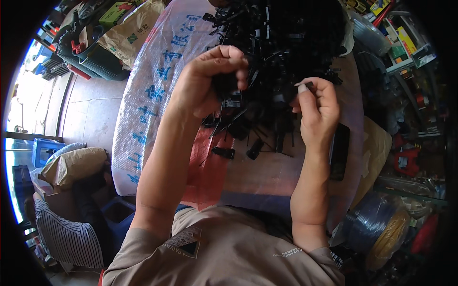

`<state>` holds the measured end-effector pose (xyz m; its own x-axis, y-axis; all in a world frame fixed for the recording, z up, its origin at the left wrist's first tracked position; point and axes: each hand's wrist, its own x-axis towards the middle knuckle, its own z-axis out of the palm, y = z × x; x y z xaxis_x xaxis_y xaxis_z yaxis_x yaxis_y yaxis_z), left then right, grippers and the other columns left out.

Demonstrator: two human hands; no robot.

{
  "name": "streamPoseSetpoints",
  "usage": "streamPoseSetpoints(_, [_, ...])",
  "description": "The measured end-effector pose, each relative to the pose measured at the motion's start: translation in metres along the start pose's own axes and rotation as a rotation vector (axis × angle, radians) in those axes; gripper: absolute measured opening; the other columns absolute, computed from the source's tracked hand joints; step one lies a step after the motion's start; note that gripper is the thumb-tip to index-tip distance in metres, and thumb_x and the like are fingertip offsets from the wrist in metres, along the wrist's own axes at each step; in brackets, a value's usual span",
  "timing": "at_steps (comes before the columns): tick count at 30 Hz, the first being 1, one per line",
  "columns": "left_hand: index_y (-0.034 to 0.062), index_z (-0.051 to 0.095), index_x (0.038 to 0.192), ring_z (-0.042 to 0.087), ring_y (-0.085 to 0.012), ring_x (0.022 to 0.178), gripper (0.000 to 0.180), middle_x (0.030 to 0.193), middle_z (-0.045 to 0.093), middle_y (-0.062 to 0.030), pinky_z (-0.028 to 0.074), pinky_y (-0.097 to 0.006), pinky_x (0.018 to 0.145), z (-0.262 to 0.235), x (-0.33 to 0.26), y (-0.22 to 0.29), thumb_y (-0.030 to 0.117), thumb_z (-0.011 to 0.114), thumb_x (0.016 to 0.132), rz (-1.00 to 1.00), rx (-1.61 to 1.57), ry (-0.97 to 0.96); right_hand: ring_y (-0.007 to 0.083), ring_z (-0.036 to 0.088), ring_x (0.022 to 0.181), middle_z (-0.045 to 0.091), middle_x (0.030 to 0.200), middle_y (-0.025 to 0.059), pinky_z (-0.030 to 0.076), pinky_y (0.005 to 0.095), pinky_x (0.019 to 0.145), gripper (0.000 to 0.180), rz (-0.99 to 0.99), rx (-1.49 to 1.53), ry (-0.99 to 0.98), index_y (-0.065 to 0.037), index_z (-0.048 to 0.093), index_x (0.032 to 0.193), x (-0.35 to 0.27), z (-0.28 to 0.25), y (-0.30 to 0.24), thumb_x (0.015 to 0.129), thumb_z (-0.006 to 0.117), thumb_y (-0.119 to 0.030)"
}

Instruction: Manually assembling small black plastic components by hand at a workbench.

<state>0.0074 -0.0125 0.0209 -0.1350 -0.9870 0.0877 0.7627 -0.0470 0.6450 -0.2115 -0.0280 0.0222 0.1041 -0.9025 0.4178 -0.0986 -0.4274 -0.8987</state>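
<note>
Left hand (210, 81) gripping connector (232, 101), wires down

Head view: worn on the head, fisheye, looks steeply down
Nearness: close over both hands (267, 90) and the tabletop (267, 176)
Rim: floor at left, shelves at right, edges bent

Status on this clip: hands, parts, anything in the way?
Left hand shut on a small black plastic part. Right hand pinching another black piece. Pile of black parts right behind; dark phone beside right wrist.
</note>
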Motion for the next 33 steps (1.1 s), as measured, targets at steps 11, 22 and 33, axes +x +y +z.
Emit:
streamPoseSetpoints(11, [-0.0031,0.06,0.114,0.058,-0.0087,0.083,0.042,0.094,0.066,-0.0042,0.048,-0.026,0.073,0.042,-0.017,-0.032,0.022,0.075,0.084,0.285,1.136,0.083,0.0104,0.06,0.059,0.064,0.074,0.0069,0.049,0.0221,0.054,0.009,0.179,0.268,0.048,0.0,0.056,0.099,-0.001,0.007,-0.007,0.093,0.057,-0.006])
streamPoseSetpoints(22, [-0.0045,0.054,0.124,0.057,-0.009,0.08,0.047,0.087,0.064,-0.0059,0.047,-0.024,0.071,0.035,-0.017,-0.01,0.012,0.068,0.083,0.05,0.986,0.059,0.0076,0.059,0.068,0.063,0.079,0.0024,0.051,0.0208,0.065,0.013,0.108,0.181,-0.287,0.001,0.061,0.101,-0.011,0.001,-0.013,0.091,0.064,-0.007])
streamPoseSetpoints(33, [0.0019,0.051,0.129,0.053,-0.0053,0.073,0.045,0.086,0.063,-0.0025,0.043,-0.021,0.065,0.034,-0.016,-0.015,0.006,0.063,0.086,-0.049,0.84,-0.106,0.0043,0.056,0.076,0.062,0.099,0.0018,0.046,0.0176,0.065,0.027,-0.024,0.165,-0.34,-0.004,0.061,0.116,-0.004,-0.008,0.0,0.09,0.065,-0.008])
